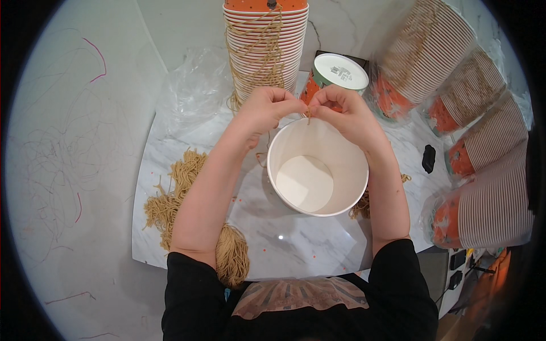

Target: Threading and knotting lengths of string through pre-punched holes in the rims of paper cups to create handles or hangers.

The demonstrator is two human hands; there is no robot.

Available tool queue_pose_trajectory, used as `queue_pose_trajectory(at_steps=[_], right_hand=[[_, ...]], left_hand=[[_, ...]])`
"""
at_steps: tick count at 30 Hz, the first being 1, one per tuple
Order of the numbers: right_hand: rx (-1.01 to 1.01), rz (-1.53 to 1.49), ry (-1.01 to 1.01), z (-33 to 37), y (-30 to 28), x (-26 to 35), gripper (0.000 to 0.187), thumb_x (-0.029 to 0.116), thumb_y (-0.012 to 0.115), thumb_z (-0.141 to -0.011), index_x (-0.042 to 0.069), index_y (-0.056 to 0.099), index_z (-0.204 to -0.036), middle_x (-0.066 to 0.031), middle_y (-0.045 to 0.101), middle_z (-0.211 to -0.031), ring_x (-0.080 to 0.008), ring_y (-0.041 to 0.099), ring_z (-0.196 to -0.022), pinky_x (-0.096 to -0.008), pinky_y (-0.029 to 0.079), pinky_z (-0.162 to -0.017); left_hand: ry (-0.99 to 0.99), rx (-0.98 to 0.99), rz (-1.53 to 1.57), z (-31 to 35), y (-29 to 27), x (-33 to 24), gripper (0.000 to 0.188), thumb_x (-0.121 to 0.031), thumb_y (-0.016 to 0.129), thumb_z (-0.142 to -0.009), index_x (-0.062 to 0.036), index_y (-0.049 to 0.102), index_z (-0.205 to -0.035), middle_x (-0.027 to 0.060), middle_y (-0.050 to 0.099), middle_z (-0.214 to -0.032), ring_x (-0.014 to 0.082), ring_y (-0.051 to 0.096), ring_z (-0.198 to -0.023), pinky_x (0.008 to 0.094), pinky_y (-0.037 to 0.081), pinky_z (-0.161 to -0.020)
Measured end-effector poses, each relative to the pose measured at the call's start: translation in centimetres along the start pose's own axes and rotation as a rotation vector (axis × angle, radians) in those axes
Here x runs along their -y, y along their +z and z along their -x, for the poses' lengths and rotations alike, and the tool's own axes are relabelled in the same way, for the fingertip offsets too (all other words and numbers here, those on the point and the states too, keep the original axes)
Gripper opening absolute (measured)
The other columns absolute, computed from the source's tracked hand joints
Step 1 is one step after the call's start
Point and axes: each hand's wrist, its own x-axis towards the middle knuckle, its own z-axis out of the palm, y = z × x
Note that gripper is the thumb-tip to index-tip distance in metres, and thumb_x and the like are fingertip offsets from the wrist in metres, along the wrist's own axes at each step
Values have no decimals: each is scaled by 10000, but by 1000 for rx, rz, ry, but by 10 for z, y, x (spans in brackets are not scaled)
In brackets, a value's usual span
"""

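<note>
We've got our left hand (272, 111) and right hand (348, 111) up close together, each pinching at a bit of string (309, 115) by the far rim of the white tub (348, 153). Tub's on the table (324, 253), open end facing us, loose yarn (185, 175) off to the left. Looks like a fiddly tying step to us, but any knot's too small to make out. Next move probably calls for a steady pinch.

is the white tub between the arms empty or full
Empty: looking into the white tub, its inner wall and bottom show bare.
</note>
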Motion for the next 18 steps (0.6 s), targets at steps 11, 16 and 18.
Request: queue_pose_trajectory(at_steps=[11, 16, 18], right_hand=[[-8, 0, -12, -1, 0, -4, 164, 125, 706, -901, -15, 653, -969, -24, 670, -877, -73, 597, -792, -232, 492, -706], [-7, 47, -4, 0, 1, 2, 169, 119, 721, -890, -19, 654, -960, -41, 690, -875, -96, 645, -805, -244, 519, -711], [-1, 45, -5, 0, 1, 3, 180, 118, 738, -875, -19, 654, -958, -42, 689, -876, -99, 649, -813, -251, 526, -715]], left_hand=[[15, 8, -86, 6, 6, -5, 326, -385, 788, -849, -61, 783, -882, -9, 679, -731, 59, 541, -658, 256, 416, -578], [-22, 51, -42, 3, 0, -1, 217, -315, 757, -861, -108, 779, -921, -49, 698, -830, 31, 543, -709, 228, 384, -601], [-41, 49, -46, 1, -1, -1, 200, -300, 755, -859, -111, 772, -920, -56, 686, -818, 28, 537, -704, 225, 383, -598]])
